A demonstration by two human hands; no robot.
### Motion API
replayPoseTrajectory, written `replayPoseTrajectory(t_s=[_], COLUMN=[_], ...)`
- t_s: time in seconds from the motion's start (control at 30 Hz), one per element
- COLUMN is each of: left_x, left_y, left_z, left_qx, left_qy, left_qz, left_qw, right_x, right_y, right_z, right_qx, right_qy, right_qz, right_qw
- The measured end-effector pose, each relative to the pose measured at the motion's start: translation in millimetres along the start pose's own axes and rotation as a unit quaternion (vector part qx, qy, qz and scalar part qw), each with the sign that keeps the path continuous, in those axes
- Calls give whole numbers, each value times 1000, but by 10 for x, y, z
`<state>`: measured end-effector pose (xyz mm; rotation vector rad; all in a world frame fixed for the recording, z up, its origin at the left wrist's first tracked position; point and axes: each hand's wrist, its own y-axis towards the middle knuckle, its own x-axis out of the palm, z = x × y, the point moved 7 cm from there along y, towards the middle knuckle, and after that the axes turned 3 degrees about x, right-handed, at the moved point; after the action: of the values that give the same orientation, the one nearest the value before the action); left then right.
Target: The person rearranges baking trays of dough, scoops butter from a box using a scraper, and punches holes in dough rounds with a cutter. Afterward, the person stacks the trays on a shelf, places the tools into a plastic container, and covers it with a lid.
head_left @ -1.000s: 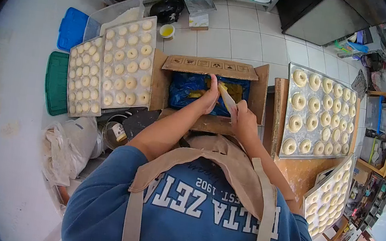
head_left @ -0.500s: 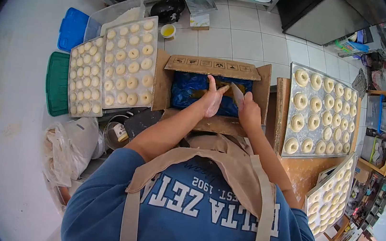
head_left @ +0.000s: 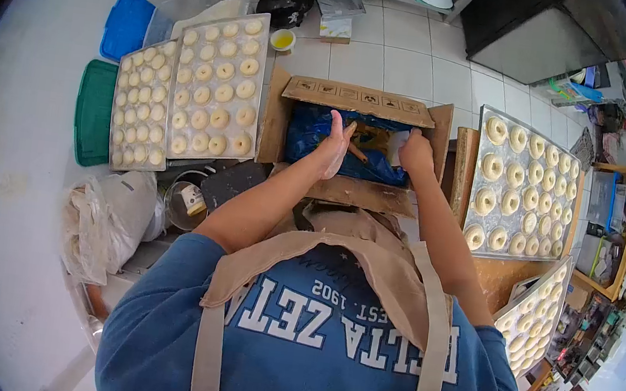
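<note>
An open cardboard box stands in front of me, lined with a blue plastic bag that has yellow stuff inside. Over the left half of the box is my left hand, fingers apart, with its thumb up; nothing shows in its grip. My right hand is closed at the box's right side around a pale flat scraper, whose blade points down into the bag.
Trays of dough balls lie at the left beside green and blue lids. Trays of dough rings rest on the right. A cup of yellow liquid stands beyond the box.
My right hand has moved right with the scraper, to the box's right side. My left hand has shifted slightly left. The whole view has shifted a little.
</note>
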<state>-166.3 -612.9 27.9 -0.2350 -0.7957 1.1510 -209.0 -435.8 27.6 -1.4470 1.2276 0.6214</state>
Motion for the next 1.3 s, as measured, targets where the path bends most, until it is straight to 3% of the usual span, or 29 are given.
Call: replayPoseTrajectory(t_s=[0.07, 0.17, 0.27, 0.37, 0.47, 0.57, 0.67, 0.77, 0.93, 1.17, 1.3], left_x=[2, -44, -73, -73, 0, 11, 65, 43, 394, 1084, 1950], left_y=[-81, -119, -196, -178, -271, -278, -282, -401, -416, -415, -815], left_z=[20, -29, -62, -96, 50, 66, 70, 123, 265, 445, 284], left_qx=[6, 41, 53, 60, 53, 78, 90, 102, 58, 157, 49], left_qy=[0, 0, 1, 3, 22, 27, 49, 47, 87, 172, 3], left_qz=[8, -1, 1, -1, -3, -23, -43, -77, -132, -209, -264], left_qw=[1000, 999, 999, 998, 998, 996, 994, 991, 986, 950, 963], right_x=[37, -8, -126, -296, -583, -1147, -1583, -1605, -1600, -1601, -1603], right_y=[15, -28, -98, -142, -289, -893, -1631, -2146, -2692, -2935, -3070], right_z=[-5, 45, -136, -194, -281, -499, -600, -492, -112, 157, 479], right_qx=[20, 61, 42, 7, -6, -53, -347, -423, -316, -209, -154], right_qy=[-29, -77, -111, -100, -82, -41, -74, -62, -79, -65, -60], right_qz=[-32, 0, -23, 48, 56, 64, 292, 376, 519, 599, 614], right_qw=[999, 995, 993, 994, 995, 996, 888, 822, 790, 770, 771])
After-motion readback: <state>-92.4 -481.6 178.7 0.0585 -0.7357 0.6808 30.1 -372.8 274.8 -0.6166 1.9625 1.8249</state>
